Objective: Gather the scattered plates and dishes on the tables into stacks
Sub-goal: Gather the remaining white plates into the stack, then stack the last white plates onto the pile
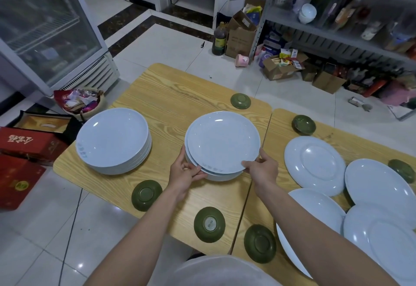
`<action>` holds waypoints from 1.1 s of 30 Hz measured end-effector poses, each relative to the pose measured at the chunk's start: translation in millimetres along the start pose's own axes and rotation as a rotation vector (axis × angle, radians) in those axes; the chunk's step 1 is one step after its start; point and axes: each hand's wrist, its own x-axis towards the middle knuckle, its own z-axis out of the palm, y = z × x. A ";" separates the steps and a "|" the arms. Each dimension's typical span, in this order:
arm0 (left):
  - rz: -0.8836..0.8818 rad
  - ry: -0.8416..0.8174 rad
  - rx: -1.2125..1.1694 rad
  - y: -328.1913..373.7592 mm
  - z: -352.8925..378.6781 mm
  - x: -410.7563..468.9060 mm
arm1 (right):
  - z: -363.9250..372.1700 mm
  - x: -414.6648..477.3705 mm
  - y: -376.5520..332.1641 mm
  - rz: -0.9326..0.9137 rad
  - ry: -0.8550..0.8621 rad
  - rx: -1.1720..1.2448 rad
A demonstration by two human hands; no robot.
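Observation:
A small stack of white plates [222, 141] sits mid-table on the left wooden table [171, 96]. My left hand [185, 172] grips its near left rim; my right hand [262, 166] pinches the top plate's near right rim. A taller stack of white plates [112, 139] stands at the table's left. Several loose white plates lie on the right table, one upside down [314, 165], others overlapping [380, 184]. Small green dishes are scattered about, most upside down: [240, 100], [146, 195], [209, 224], [260, 243]; one green bowl [303, 124] stands upright.
A glass-door fridge [45, 27] stands at the back left. Red boxes [24, 144] and a basket of wrappers [78, 102] crowd the floor by the left table edge. Metal shelving [337, 36] with cardboard boxes [281, 65] lines the right wall.

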 end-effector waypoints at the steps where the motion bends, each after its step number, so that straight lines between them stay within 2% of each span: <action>1: -0.002 0.000 0.004 0.0 0.0 -0.2 | 1.2 1.0 1.0 -0.007 0.006 -0.021; 26: -0.013 0.006 0.081 2.4 -0.1 -2.4 | 7.2 5.6 4.5 0.056 -0.005 -0.098; 33: -0.018 0.049 0.116 8.9 6.1 -8.6 | -6.1 12.0 5.2 0.092 -0.116 -0.145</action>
